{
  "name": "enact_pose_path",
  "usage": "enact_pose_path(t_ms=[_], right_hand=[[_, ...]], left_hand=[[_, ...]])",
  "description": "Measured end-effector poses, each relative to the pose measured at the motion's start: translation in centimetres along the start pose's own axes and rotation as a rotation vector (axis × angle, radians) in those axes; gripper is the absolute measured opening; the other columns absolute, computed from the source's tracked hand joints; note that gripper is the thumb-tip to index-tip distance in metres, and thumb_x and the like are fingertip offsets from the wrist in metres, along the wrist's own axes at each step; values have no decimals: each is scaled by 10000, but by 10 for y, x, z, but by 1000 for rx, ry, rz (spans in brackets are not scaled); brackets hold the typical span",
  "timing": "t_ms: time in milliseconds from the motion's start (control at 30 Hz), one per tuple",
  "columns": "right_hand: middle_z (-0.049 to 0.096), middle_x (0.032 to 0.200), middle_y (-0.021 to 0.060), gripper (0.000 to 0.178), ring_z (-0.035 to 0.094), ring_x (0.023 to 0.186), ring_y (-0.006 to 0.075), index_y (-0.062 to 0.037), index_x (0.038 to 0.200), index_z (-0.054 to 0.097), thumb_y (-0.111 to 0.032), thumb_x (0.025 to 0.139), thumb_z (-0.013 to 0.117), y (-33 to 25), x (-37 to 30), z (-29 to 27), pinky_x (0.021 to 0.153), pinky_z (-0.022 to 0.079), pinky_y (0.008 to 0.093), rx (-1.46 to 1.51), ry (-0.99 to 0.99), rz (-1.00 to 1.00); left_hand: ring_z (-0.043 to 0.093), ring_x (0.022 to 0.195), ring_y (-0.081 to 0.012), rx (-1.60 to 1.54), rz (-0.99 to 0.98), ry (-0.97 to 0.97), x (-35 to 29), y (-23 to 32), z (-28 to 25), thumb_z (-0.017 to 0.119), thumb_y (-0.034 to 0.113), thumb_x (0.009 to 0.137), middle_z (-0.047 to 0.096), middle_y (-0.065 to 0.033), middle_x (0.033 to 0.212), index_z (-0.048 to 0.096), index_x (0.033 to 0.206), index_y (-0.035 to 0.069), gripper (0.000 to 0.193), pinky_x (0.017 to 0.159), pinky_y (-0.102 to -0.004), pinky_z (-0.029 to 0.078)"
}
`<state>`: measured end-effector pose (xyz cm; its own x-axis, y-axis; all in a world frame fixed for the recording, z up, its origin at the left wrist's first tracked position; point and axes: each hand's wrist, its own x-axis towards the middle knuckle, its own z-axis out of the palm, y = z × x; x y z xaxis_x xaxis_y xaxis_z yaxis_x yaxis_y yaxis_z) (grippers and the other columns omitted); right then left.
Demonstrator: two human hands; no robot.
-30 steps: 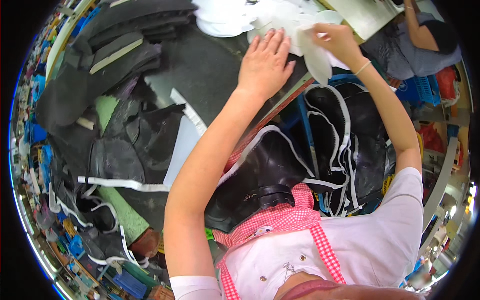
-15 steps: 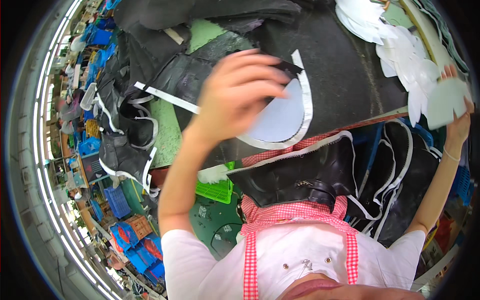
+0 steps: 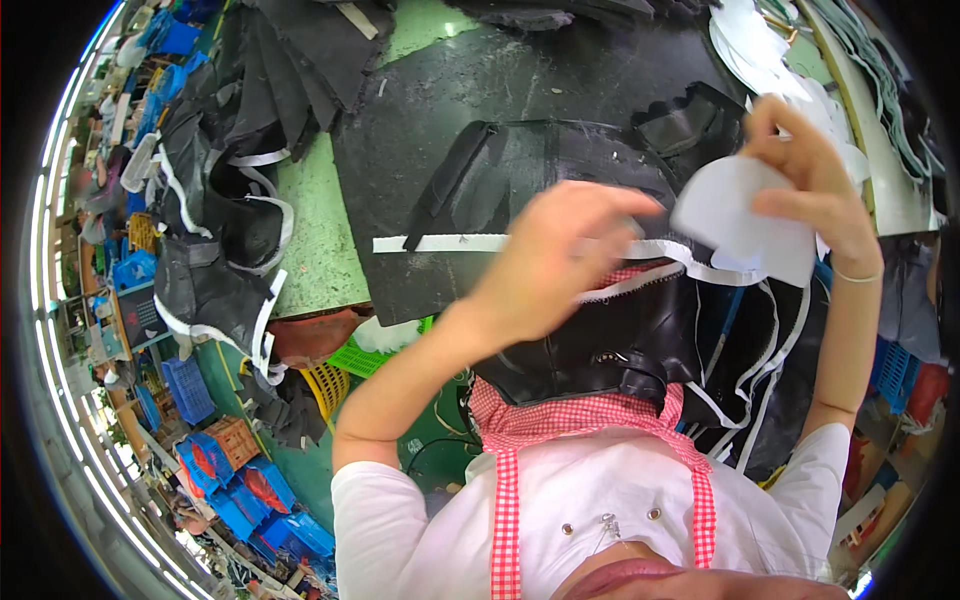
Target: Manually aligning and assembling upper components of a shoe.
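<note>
My right hand [image 3: 815, 185] pinches a pale, rounded sheet piece [image 3: 742, 215] between thumb and fingers. That sheet hangs over the right end of a black leather piece [image 3: 520, 175] spread on the dark work board [image 3: 460, 85]. A white strip [image 3: 450, 243] runs along the leather's near edge. Blurred by motion, my left hand [image 3: 560, 255] hovers over the middle of this strip with fingers stretched to the right and nothing visible in them. Across my lap lies another black leather piece with a small buckle [image 3: 610, 358] and a white-trimmed upper edge.
White cut pieces [image 3: 745, 50] are piled at the back right. White-edged black leather pieces [image 3: 235, 235] lie at the left end of the green tabletop [image 3: 320, 220], with dark cut sheets [image 3: 290, 70] behind them. More trimmed leather [image 3: 765, 400] hangs by my right side. A green basket [image 3: 365, 358] stands below.
My right hand has brought the pale sheet leftward from the far right, over the leather. My left hand has moved right and nearer. The leather's white-stripped edge, curved before, now lies straighter.
</note>
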<state>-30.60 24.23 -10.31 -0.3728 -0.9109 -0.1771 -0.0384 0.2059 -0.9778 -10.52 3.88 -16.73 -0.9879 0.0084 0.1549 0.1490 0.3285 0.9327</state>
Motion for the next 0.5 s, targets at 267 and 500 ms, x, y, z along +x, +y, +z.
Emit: enact_pose_path(t_ms=[267, 500], right_hand=[[615, 664, -6, 247, 555, 585, 19, -17, 985, 623, -251, 923, 672, 12, 42, 51, 518, 432, 180, -116, -28, 121], [588, 584, 4, 276, 554, 492, 45, -5, 865, 676, -274, 926, 659, 28, 53, 64, 432, 404, 184, -247, 41, 178]], left_hand=[[574, 466, -48, -199, -427, 131, 5, 20, -91, 646, 237, 944, 625, 9, 599, 643, 884, 56, 190, 408, -170, 340], [628, 492, -74, -178, -609, 53, -11, -20, -101, 686, 297, 910, 642, -15, 630, 671, 848, 44, 261, 380, -175, 340]])
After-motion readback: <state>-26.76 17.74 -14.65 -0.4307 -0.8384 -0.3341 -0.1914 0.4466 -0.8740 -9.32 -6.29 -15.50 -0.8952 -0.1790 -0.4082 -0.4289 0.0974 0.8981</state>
